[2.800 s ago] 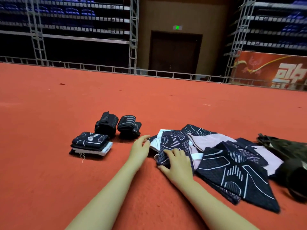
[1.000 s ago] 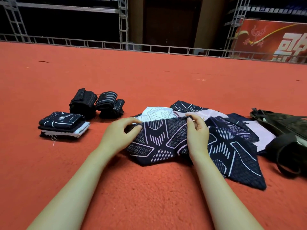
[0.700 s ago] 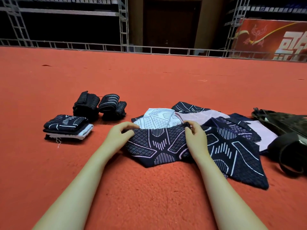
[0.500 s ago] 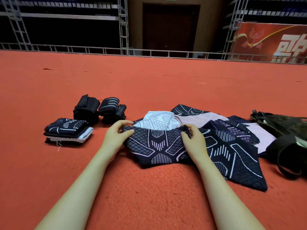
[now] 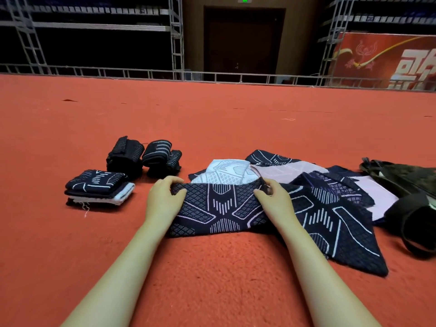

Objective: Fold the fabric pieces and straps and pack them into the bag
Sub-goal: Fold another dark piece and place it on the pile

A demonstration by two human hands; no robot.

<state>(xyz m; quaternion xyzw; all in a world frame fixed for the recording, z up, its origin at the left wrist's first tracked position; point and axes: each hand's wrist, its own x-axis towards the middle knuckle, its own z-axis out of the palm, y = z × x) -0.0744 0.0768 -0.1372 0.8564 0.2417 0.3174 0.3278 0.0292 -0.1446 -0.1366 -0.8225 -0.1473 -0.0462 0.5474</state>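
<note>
A navy fabric piece with white line patterns (image 5: 219, 208) lies folded on the red carpet in front of me. My left hand (image 5: 162, 197) pinches its top left corner and my right hand (image 5: 273, 199) pinches its top right corner. Behind it and to the right lies a loose heap of more fabric pieces (image 5: 330, 192), navy, white and pale pink. A stack of folded pieces (image 5: 99, 187) sits at the left, with two rolled dark straps (image 5: 144, 156) just behind it. The dark bag (image 5: 410, 190) lies at the far right, its loop handles spread on the carpet.
The red carpet (image 5: 212, 119) stretches wide ahead. A low metal rail (image 5: 165, 73) edges it at the back, with scaffolding, a dark doorway and a red banner (image 5: 387, 60) beyond.
Both hands took up a patterned piece from the heap, spread it, folded its top edge over and set it lower on the carpet. The view tilted slightly down and back up.
</note>
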